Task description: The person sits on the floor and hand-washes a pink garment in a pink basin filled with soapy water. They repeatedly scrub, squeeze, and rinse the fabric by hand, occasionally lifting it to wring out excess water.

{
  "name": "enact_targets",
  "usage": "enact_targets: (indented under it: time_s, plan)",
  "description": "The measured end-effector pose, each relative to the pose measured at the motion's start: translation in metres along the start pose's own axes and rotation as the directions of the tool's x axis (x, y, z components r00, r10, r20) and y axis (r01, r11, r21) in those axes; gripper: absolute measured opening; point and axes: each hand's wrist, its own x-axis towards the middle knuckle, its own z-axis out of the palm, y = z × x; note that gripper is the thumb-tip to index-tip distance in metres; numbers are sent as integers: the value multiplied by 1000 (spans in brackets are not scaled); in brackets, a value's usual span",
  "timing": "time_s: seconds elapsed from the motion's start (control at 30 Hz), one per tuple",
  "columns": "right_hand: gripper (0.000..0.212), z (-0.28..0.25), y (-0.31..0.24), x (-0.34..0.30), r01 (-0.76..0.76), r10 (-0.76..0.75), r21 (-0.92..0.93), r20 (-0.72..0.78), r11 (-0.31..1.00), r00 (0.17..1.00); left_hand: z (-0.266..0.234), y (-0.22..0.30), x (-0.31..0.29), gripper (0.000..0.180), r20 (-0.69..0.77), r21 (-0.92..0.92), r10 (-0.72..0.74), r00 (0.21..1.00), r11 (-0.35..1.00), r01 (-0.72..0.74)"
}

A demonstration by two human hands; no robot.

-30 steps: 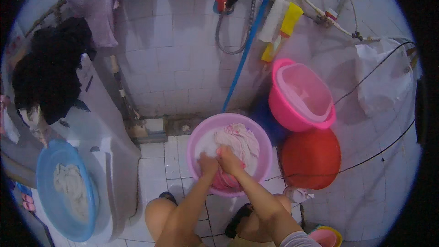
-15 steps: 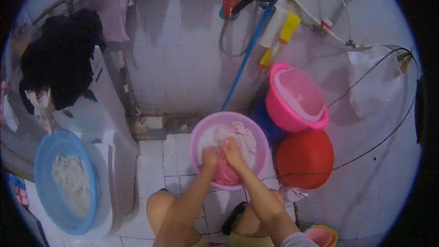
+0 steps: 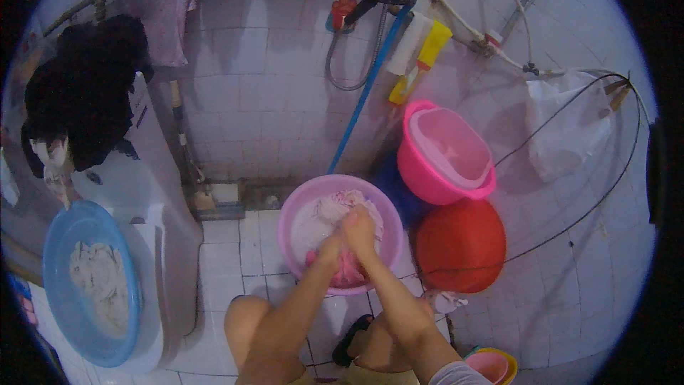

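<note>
Left hand point(image 3: 330, 248) and right hand point(image 3: 359, 231) are close together over a lilac basin point(image 3: 286, 232) on the tiled floor point(image 3: 219, 271), their fingers too unclear to tell whether they grip. Pink cloth point(image 3: 348, 271) lies bunched just below them inside the basin, beside paler fabric point(image 3: 335, 204).

A: Layout?
B: Ctr basin point(image 3: 392, 235): cloth point(image 3: 338, 204), L hand point(image 3: 330, 249) + R hand point(image 3: 358, 231) in it.
A: L?
B: Near: L basin point(image 3: 58, 292) w/ laundry point(image 3: 100, 281) in. Far: clothes pile point(image 3: 85, 93).
A: R?
B: Nested bowls point(image 3: 431, 182), tub point(image 3: 462, 246) just nearer.
</note>
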Motion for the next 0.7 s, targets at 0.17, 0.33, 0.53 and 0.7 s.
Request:
enact_targets:
  time_s: [0.17,0.33,0.53,0.7]
  plan:
    - [20,-10,1,-5,-235,232,78,39,969,972,-22,-17,34,39,-35,256,204,978,948,-188]
    - [20,-29,-35,-37,-169,164,39,117,985,980,-15,17,16,32,-148,320,282,948,920,-224]
    - [18,-25,-45,-31,-91,87,33,101,995,991,-23,-14,32,33,208,-58,142,968,989,-133]
    - [17,-9,2,4,-229,227,55,46,972,973,-39,-63,63,33,-43,628,236,971,762,-158]
